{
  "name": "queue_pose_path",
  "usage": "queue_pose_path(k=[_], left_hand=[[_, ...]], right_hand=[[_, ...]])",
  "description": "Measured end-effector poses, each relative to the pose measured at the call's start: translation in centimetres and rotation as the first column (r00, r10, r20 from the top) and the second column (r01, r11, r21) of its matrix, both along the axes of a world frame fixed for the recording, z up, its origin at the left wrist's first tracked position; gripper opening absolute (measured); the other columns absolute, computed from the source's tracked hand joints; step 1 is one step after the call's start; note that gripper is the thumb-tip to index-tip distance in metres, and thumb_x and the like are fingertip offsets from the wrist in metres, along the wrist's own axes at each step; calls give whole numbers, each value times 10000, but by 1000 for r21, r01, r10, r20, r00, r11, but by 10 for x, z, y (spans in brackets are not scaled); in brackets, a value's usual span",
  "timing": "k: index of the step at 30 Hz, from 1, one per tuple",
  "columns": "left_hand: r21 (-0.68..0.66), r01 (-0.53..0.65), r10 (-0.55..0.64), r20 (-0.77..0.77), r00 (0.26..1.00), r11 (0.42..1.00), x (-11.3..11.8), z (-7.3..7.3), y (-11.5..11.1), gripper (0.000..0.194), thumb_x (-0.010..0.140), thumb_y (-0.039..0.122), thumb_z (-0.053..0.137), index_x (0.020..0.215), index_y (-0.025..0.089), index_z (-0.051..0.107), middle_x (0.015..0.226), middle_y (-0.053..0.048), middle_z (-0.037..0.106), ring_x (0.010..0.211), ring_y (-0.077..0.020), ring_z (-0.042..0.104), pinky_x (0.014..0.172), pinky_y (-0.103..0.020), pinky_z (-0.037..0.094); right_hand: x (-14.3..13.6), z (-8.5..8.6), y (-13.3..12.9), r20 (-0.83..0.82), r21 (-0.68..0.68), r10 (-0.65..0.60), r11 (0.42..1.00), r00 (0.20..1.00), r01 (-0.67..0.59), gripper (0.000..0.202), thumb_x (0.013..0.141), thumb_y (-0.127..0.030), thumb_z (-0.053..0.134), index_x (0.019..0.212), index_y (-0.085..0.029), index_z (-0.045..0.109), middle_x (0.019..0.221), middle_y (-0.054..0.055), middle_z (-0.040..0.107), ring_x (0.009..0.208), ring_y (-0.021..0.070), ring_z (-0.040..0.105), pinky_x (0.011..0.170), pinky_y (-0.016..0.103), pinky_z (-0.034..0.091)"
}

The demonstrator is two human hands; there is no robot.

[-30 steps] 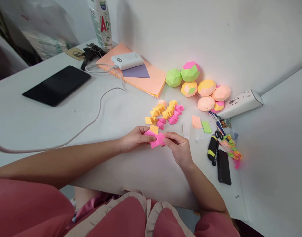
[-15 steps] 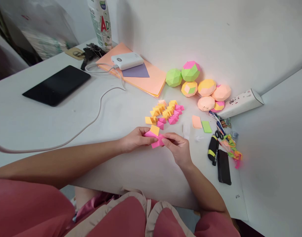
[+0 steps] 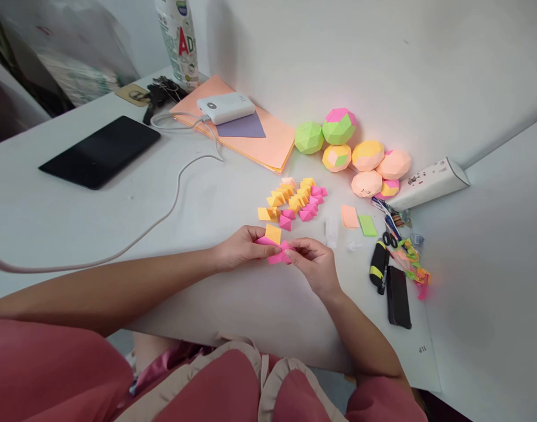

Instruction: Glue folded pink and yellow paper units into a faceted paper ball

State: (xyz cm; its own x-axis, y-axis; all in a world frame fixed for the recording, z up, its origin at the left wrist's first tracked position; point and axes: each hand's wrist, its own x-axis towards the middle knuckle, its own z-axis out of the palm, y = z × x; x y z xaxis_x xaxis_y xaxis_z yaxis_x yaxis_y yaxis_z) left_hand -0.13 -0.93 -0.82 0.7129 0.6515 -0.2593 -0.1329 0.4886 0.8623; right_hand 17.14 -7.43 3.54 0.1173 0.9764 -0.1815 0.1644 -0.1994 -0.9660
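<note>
Between my two hands, just above the white table, is a folded paper piece (image 3: 273,235) in pink and yellow-orange. My left hand (image 3: 246,249) pinches its left side, thumb on top. The fingertips of my right hand (image 3: 315,261) are closed on its pink right end. Whether it is one unit or several joined together I cannot tell. Just beyond my hands lie rows of small folded paper units (image 3: 301,199), orange and pink. Further back, several faceted paper balls (image 3: 338,127) in green, pink, orange and peach rest against the wall.
Right of my hands lie peach paper slips (image 3: 349,217), green slips (image 3: 367,225), scissors (image 3: 389,238), a black-and-yellow case (image 3: 377,264) and a black case (image 3: 399,297). To the left are a black tablet (image 3: 101,152), a white cable (image 3: 178,187) and a power bank (image 3: 226,108) on peach paper (image 3: 268,149).
My right fingertips have shifted slightly and the pink end between them looks more folded in. The yellow-orange flap has tilted a little left. The things on the table are unchanged.
</note>
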Motion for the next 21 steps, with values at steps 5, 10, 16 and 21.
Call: queue_pose_path(k=[5,10,16,21], left_hand=[[22,52,-52,27,998,998,-1,4,0,177,687,295,730,774,144,703,739,-20,655,695,-151,575,669,-272,451],[42,103,-107,92,990,994,-3,6,0,193,719,299,705,821,136,683,744,-16,634,697,-137,565,661,-258,444],[14,63,-65,171,983,998,0,6,2,360,673,280,748,982,145,621,887,-50,648,742,-141,576,677,-260,455],[-15,75,-70,201,977,997,1,3,-1,318,697,265,735,981,146,655,980,-74,682,956,-208,603,895,-365,436]], right_hand=[[2,0,1,-41,-44,69,997,997,-70,112,683,-252,720,780,-209,687,734,-6,655,643,113,592,628,274,521],[6,-4,5,-178,-91,94,990,979,-112,113,661,-240,740,759,-215,690,753,-7,665,678,113,591,658,278,502],[6,-11,7,-301,169,17,985,953,36,92,676,-172,727,682,-249,677,735,-36,628,696,103,549,648,266,456],[-1,-17,5,-231,154,38,988,972,-2,66,688,-181,718,702,-231,678,754,-24,635,720,110,567,666,271,477]])
